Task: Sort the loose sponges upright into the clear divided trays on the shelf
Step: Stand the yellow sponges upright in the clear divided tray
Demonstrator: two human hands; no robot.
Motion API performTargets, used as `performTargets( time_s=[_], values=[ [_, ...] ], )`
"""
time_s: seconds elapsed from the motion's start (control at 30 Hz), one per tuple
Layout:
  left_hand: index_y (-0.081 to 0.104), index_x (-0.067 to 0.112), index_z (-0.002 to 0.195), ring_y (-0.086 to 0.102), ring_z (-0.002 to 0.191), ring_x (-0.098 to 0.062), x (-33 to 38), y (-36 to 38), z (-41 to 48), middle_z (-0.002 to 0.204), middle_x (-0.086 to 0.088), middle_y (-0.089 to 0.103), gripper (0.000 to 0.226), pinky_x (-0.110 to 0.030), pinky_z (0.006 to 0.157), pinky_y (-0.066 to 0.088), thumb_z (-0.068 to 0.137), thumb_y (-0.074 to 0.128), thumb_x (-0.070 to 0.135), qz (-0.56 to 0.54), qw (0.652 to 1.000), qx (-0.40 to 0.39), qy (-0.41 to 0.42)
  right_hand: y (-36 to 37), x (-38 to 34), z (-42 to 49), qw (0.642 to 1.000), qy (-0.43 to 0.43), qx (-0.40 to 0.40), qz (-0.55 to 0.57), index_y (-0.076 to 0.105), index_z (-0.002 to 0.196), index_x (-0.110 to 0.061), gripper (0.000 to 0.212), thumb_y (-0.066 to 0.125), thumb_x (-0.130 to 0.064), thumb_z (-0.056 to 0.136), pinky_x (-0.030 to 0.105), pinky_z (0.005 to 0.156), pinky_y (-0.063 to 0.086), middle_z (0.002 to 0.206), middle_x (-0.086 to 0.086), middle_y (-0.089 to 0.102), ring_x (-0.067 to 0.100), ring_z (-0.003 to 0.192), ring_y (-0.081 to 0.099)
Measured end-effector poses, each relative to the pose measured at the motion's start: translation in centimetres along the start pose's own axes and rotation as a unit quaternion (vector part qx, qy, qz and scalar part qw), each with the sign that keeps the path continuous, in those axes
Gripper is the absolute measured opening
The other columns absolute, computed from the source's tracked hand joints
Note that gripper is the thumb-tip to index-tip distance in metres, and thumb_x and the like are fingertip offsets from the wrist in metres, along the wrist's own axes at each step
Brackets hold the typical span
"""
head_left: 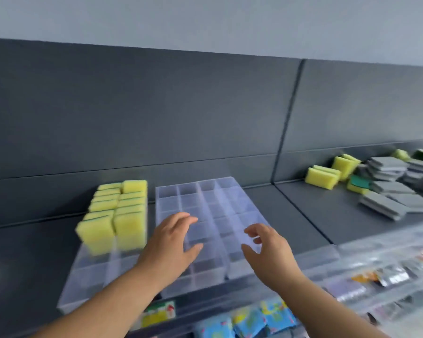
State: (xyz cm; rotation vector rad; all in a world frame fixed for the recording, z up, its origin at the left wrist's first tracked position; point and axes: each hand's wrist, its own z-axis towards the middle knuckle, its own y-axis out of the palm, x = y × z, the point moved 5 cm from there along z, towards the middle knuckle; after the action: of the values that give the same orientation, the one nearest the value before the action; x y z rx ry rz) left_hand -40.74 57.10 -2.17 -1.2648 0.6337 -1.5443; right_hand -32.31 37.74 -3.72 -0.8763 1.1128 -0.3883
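At the shelf's front edge the left hand and right hand hover over the empty clear tray, fingers released and spread, grasping nothing. Beside it, toward the left end, a second tray holds yellow sponges upright in its rear cells. The loose sponges lie heaped well apart toward the right back corner, and a careless nudge could, I judge, slide the light empty tray over the front edge

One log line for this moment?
left hand open; right hand open; both over empty tray; yellow sponges upright in left tray; loose sponges far right
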Motion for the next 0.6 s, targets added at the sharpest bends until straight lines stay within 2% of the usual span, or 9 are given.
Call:
performTargets(
  time_s=[0.2,0.33,0.47,0.6],
  values=[
    [0.039,0.027,0.139,0.036,0.131,-0.006,16.0,9.0,-0.6,0.141,0.013,0.037,0.057,-0.014,0.104,0.024,0.087,0.061,0.039,-0.085,0.992,-0.065,0.059,-11.7,14.7,-9.5,0.993,0.107,0.051,-0.009,0.055,0.117,-0.029,0.038,0.068,-0.032,0.082,0.016,0.081,0.035,0.111,-0.012,0.057,0.007,0.097,0.056],
    [0.043,0.027,0.135,0.046,0.124,-0.009,25.1,16.1,-1.6,0.134,0.010,0.046,0.059,-0.019,0.100,0.034,0.083,0.068,0.037,-0.139,0.979,-0.138,0.061,-17.7,24.3,-16.9,0.975,0.215,0.045,0.000,0.049,0.125,-0.032,0.049,0.068,-0.041,0.081,0.021,0.084,0.042,0.116,-0.009,0.058,0.010,0.099,0.057],
    [0.044,0.025,0.133,0.049,0.119,-0.012,31.7,21.8,-1.5,0.132,0.005,0.050,0.059,-0.022,0.097,0.038,0.081,0.071,0.034,-0.167,0.964,-0.202,0.040,-21.9,31.3,-22.0,0.957,0.285,0.053,-0.015,0.045,0.129,-0.033,0.054,0.066,-0.048,0.081,0.022,0.086,0.043,0.119,-0.010,0.060,0.011,0.104,0.059],
    [0.042,0.028,0.133,0.050,0.117,-0.014,35.4,25.6,0.9,0.133,0.003,0.050,0.059,-0.025,0.095,0.041,0.081,0.069,0.036,-0.166,0.956,-0.236,0.047,-24.3,35.9,-22.9,0.946,0.314,0.079,-0.007,0.045,0.130,-0.034,0.057,0.068,-0.049,0.079,0.025,0.088,0.046,0.114,-0.011,0.059,0.009,0.097,0.059]
  ],
)
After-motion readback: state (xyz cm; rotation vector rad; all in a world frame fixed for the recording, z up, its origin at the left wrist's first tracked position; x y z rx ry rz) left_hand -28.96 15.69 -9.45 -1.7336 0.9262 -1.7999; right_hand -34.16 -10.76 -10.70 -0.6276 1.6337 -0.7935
